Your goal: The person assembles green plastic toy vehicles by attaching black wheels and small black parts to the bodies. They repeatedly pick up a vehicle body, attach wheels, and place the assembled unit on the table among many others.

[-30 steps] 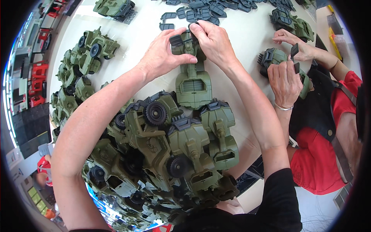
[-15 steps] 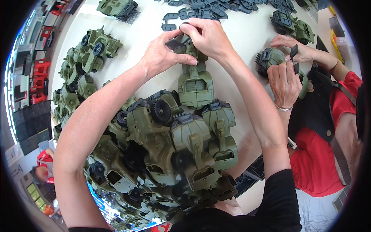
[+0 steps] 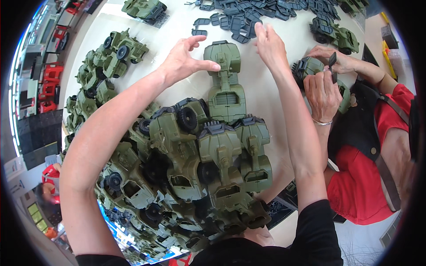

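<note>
A green toy military vehicle [image 3: 225,80] lies in front of me on the pale table, with a dark strip along its far end. At its left side is my left hand [image 3: 184,62], open, fingers spread and the thumb tip at the vehicle's body. My right hand [image 3: 270,46] is open too, raised to the right of the vehicle, its fingers stretched toward the pile of dark grey plastic frames [image 3: 239,22]. Nothing shows in either hand. Just nearer than the vehicle, a heap of similar green toy vehicles [image 3: 222,148] fills the space between my forearms.
More green vehicles [image 3: 95,91] are stacked along the left, and another [image 3: 144,9] sits at the far left. On the right a co-worker's hands [image 3: 326,91] work on a vehicle [image 3: 308,66] with a dark piece [image 3: 333,60]. Another vehicle [image 3: 337,35] stands beyond them.
Both hands were together over the vehicle's far end with a dark piece between them. They have parted, the right moving rightward; the dark piece no longer shows between them.
</note>
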Available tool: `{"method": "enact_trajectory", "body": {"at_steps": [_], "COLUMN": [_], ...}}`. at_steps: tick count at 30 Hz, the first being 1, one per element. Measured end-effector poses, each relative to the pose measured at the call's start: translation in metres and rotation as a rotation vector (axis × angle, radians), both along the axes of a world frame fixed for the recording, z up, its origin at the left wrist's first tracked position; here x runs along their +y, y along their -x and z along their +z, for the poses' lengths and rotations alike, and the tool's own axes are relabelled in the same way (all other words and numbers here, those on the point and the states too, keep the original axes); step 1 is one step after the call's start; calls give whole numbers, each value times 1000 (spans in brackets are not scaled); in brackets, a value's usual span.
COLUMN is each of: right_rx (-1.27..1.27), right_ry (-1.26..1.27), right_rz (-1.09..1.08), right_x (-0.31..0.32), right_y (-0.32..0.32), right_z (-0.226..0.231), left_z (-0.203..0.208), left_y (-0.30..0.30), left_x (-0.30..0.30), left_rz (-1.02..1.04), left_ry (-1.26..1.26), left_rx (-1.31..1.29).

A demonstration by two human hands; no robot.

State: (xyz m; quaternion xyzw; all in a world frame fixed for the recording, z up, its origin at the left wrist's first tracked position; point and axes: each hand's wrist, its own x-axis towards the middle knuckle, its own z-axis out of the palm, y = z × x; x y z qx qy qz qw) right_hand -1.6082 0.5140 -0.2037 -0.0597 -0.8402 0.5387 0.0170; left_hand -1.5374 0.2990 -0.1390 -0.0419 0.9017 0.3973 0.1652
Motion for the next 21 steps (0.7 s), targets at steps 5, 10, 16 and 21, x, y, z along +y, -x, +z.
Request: {"method": "enact_trajectory", "body": {"at_steps": [5, 10, 16, 21], "right_rx": [33, 197, 381, 257], "right_ry": [-302, -550, -563, -317], "right_rz": [306, 341, 286, 335], "right_x": [26, -28, -46, -38], "right_y": [-59, -99, -61, -69], "right_z": [34, 61, 27, 37], "left_z": [31, 102, 181, 212], "left_y": [-11, -54, -159, -258], "left_x": [-15, 5, 44, 55], "left_rz": [-75, -313, -610, -736], "left_ry": [172, 361, 396, 410], "left_rx": [-108, 100, 371, 239]}}
